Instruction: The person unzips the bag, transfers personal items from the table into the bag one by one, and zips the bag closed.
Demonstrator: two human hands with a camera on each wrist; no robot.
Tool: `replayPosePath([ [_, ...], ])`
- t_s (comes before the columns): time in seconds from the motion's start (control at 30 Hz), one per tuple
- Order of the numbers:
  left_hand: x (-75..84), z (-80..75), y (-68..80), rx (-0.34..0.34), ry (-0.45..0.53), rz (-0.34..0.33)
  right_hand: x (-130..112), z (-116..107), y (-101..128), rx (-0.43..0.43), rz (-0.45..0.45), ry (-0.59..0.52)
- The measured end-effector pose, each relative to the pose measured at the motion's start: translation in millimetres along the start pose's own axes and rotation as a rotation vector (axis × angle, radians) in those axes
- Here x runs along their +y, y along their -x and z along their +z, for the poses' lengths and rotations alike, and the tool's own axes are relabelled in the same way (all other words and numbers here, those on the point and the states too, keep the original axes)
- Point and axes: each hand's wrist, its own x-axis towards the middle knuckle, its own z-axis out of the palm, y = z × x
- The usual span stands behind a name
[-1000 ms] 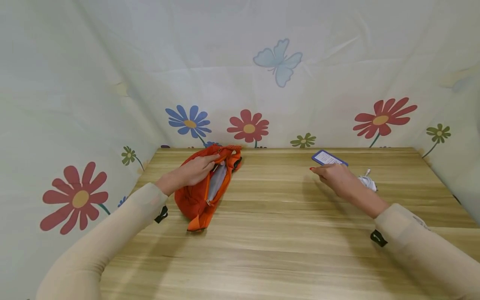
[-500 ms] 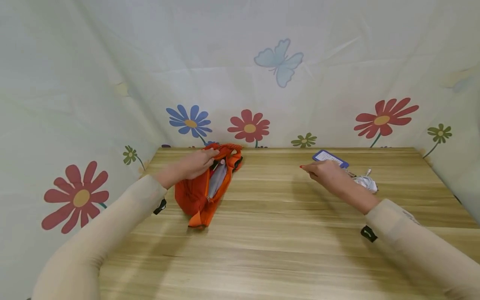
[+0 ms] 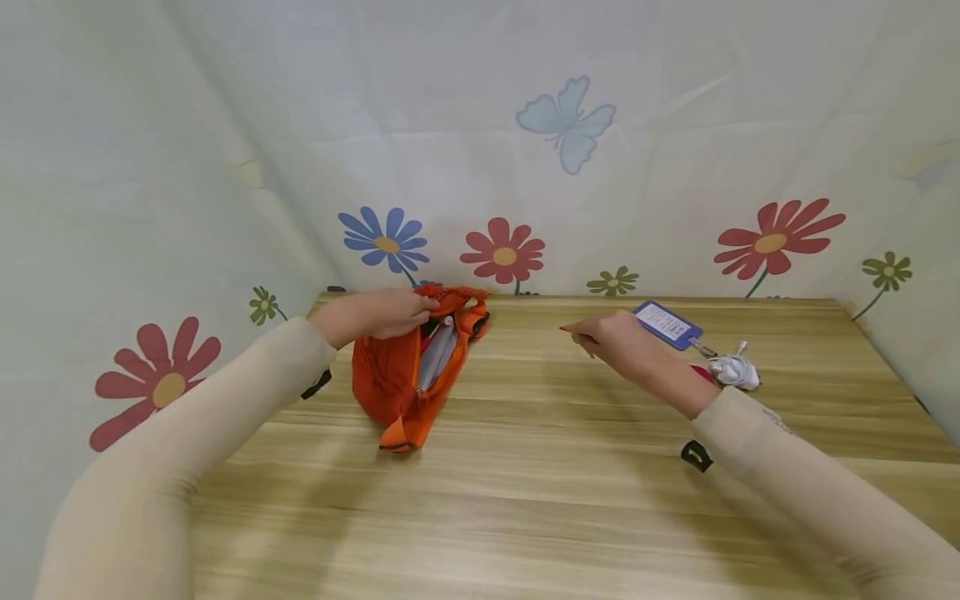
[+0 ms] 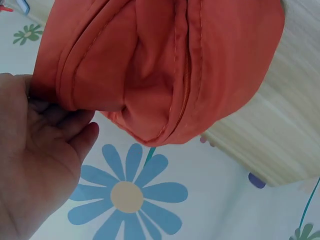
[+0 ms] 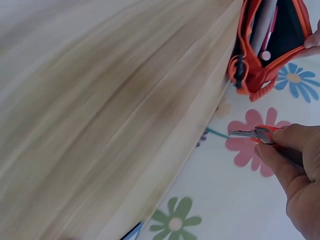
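Left hand [image 3: 375, 314]: at the far left of the table [image 3: 525, 467], grip closed round the upper rim of the orange pouch [image 3: 405, 367], fingers curled over the fabric edge (seen close in the left wrist view, thumb and fingers bunching the cloth).
Orange pouch: lying on the table near the back wall, zip mouth gaping, grey lining and a thin red item with a pale round end showing inside.
Right hand [image 3: 618, 342]: raised just above the table, right of the pouch and apart from it, grip pinched on a key [image 5: 252, 133].
Key: metal blade poking out from between thumb and forefinger, red head mostly covered by the fingertips; pointing toward the pouch's open mouth, with a stretch of bare table in between.
Blue card [image 3: 666, 323]: flat on the table just behind the right hand, white label facing up.
White cable [image 3: 733, 369]: bundled beside the card, close to the right forearm.
Backdrop: pale cloth printed with flowers and a butterfly [image 3: 566, 125].
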Motion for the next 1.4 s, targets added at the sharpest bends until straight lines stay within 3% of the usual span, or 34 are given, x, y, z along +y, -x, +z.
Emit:
replayPosePath([
  [0.07,0.8,-2.6,1.2,-0.011,-0.039,0.011,-5,2,-6,-0.001,-0.008,-0.009],
  [0.17,2.6,-6.0,2.3,-0.028,-0.02,0.004,-12,5,-15,-0.002,-0.03,-0.028],
  [0.3,3.7,-7.5,2.2,-0.028,0.097,-0.029,-21,10,-25,-0.001,-0.045,-0.053],
  [0.6,4.1,-6.6,1.4,-0.079,0.024,-0.035,-41,25,-44,0.004,-0.064,-0.078],
  [1.0,7.8,-4.6,0.7,-0.075,0.101,-0.045,-48,46,-58,0.03,-0.088,-0.108],
  [1.2,7.4,-1.4,-0.3,-0.068,0.138,-0.081,-52,53,-65,-0.004,-0.052,-0.14],
  [1.4,6.1,0.3,0.8,-0.048,0.113,-0.049,-60,64,-79,0.003,0.048,-0.189],
])
